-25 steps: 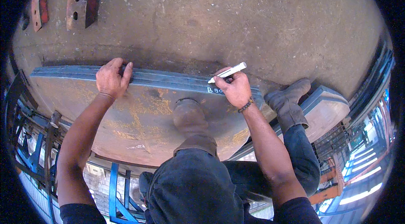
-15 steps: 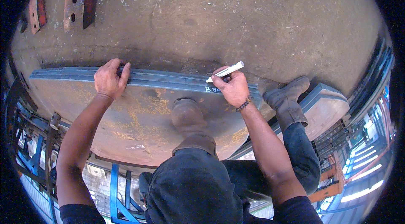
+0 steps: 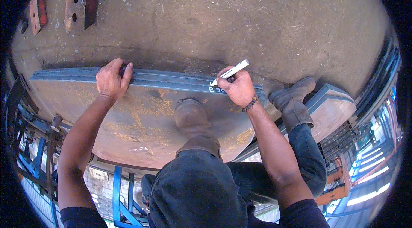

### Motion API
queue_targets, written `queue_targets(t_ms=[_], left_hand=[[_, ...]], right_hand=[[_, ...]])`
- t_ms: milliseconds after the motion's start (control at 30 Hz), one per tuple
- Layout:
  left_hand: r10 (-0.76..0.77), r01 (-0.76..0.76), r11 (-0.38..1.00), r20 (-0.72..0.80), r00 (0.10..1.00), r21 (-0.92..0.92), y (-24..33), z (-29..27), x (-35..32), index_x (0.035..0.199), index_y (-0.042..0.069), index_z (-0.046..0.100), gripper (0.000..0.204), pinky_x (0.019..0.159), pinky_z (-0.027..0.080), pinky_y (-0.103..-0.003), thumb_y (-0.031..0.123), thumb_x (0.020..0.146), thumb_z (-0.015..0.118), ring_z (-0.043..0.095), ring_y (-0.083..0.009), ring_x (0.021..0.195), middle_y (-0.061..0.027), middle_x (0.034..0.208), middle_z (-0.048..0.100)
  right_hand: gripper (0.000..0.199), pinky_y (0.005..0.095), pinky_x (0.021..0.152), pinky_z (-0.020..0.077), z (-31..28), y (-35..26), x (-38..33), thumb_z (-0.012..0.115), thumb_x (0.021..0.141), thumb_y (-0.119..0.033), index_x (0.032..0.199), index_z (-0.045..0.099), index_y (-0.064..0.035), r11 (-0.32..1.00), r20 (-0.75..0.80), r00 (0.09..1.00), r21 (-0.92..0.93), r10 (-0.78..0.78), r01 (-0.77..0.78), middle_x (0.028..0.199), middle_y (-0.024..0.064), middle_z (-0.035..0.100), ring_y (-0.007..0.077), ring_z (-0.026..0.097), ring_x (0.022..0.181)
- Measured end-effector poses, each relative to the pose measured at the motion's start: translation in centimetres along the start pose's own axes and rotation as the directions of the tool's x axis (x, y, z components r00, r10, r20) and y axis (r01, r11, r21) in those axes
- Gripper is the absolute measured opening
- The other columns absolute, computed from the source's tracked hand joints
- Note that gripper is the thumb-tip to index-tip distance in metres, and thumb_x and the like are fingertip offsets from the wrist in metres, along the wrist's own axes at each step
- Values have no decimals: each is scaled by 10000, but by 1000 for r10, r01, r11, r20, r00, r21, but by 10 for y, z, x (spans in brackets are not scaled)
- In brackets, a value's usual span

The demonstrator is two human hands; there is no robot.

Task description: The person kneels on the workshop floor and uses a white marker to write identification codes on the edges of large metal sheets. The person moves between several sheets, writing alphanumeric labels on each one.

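Note:
My right hand (image 3: 239,88) pinches a white paint marker (image 3: 232,71). The marker slants down to the left, its tip on the layered bluish edge of the stacked steel plates (image 3: 171,81). White handwritten characters (image 3: 216,90) show on the lower layer of that edge, partly covered by my right hand. A small white stroke sits just above them at the tip. Farther left, my left hand (image 3: 113,81) is curled over the same edge, fingers on the far side and thumb pointing away from me.
My one boot (image 3: 192,116) stands on the rusty plate top, the other (image 3: 294,95) beside its right end. Another stack of plates (image 3: 330,103) lies at the right. Reddish steel pieces with holes (image 3: 77,2) rest on the dirty floor (image 3: 206,22) at the far left.
My right hand and the marker have shifted very slightly toward me and to the right. A short white stroke now shows at the tip. My left hand has stayed in place.

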State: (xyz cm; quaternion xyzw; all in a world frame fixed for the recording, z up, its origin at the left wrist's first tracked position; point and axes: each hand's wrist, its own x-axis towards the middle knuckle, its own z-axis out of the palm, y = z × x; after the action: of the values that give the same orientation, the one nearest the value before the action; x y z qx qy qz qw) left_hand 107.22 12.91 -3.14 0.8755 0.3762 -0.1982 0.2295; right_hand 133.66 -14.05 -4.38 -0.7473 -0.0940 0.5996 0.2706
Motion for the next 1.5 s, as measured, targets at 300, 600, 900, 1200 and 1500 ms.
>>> queue_targets(t_ms=[300, 600, 900, 1200, 1500], left_hand=[[37, -37, 999, -42, 998, 8, -3, 2, 0, 816, 65, 598, 289, 599, 477, -443, 341, 900, 616, 625, -341, 694, -118, 766, 627], [-1, 1, 1000, -12, 1000, -7, 2, -2, 0, 805, 76, 598, 285, 600, 472, -442, 344, 903, 610, 618, -338, 690, -108, 750, 619], [6, -6, 999, -5, 1000, -34, 1, -1, 0, 805, 56, 545, 309, 626, 453, -471, 338, 921, 591, 594, -391, 721, -155, 760, 590], [17, -18, 999, -16, 1000, -47, 1, -1, -1, 804, 42, 522, 333, 635, 442, -478, 342, 936, 580, 580, -403, 714, -171, 741, 568], [24, -24, 1000, -13, 1000, -18, -3, 0, -1, 817, 62, 580, 284, 636, 470, -458, 328, 916, 600, 611, -374, 729, -143, 768, 611]], right_hand=[[165, 326, 719, 533, 1, -2, -3, 727, 791, -183, 887, 706, -51, 999, -67, 997, 5, 39, -39, 819, 88, 722, 177, 684, 761], [187, 331, 709, 533, 4, -3, -1, 729, 764, -193, 882, 711, -50, 998, -64, 997, -31, 50, -52, 813, 100, 723, 193, 690, 766], [162, 324, 691, 524, 0, 1, -3, 713, 777, -161, 879, 703, -36, 999, -57, 998, -23, 29, -30, 791, 78, 704, 168, 665, 745], [180, 339, 733, 541, -2, -1, -4, 723, 752, -167, 878, 713, -39, 994, -77, 994, -69, 79, -84, 829, 118, 720, 203, 696, 773], [91, 255, 584, 471, 3, 2, -3, 691, 823, -98, 878, 685, -26, 999, -68, 997, 42, -25, 28, 743, 7, 657, 62, 578, 672]])
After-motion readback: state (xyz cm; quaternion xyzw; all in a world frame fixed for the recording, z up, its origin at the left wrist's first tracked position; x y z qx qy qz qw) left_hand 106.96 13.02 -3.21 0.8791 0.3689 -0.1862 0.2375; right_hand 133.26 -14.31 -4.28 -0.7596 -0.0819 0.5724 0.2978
